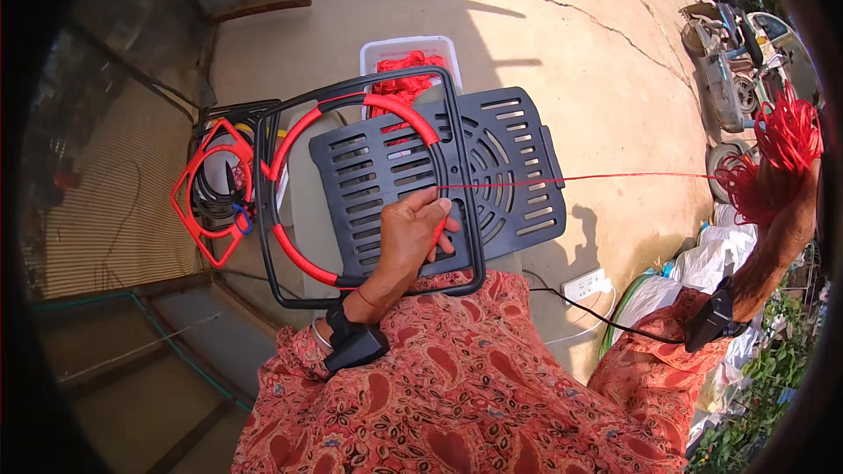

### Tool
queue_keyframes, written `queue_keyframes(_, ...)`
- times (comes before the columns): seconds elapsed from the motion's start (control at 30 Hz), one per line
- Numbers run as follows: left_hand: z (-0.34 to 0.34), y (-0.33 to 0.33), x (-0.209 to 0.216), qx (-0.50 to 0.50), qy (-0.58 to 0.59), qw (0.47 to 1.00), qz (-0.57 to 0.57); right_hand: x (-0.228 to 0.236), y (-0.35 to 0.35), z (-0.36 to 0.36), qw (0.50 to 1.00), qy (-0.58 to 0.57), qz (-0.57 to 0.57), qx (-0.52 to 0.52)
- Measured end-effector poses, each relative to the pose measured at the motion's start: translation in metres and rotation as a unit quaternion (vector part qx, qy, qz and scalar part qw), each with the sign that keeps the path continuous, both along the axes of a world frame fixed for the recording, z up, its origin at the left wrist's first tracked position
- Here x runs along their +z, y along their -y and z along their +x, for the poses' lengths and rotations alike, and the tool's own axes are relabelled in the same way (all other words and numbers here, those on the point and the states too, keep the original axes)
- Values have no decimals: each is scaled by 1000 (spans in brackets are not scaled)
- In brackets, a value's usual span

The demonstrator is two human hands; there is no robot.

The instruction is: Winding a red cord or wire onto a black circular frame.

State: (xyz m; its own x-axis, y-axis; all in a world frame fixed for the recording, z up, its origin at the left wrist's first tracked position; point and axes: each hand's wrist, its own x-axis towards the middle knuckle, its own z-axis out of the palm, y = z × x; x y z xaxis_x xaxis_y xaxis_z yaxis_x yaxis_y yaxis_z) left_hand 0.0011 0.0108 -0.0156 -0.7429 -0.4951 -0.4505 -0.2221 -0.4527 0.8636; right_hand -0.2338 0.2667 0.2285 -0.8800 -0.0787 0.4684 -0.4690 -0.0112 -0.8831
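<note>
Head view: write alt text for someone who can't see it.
A person's left hand pinches a red strand at the ring of a black frame; the strand runs straight to a red bundle in the right hand, at far right. Behind the frame are a slotted black board and a white bin of red material.

Bright red and black band the round ring (300, 256) inside a black, rounded-rectangular tubular frame (472, 237) at centre; bright red, too, are the thin cord (615, 175) and the loose bundle of strands (788, 136) at far right. Dark-red paisley (florals between) patterns the coral-red fabric garment (421, 386) at bottom. Upper centre, the rectangular plastic tub (408, 43) is white.
</note>
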Motion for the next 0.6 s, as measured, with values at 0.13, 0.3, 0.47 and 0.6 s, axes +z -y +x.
queue_keyframes(0.13,5,11,-5,-4,-4,997,78,-16,-39,10,996,37,54,-58)
queue_keyframes(0.3,5,19,-4,-10,-39,984,171,-62,-49,17,959,23,276,-60)
queue_keyframes(0.47,8,17,-6,3,-29,990,135,-125,48,66,924,255,271,88)
queue_keyframes(0.6,8,17,-2,13,-37,992,121,-156,117,87,910,200,291,216)
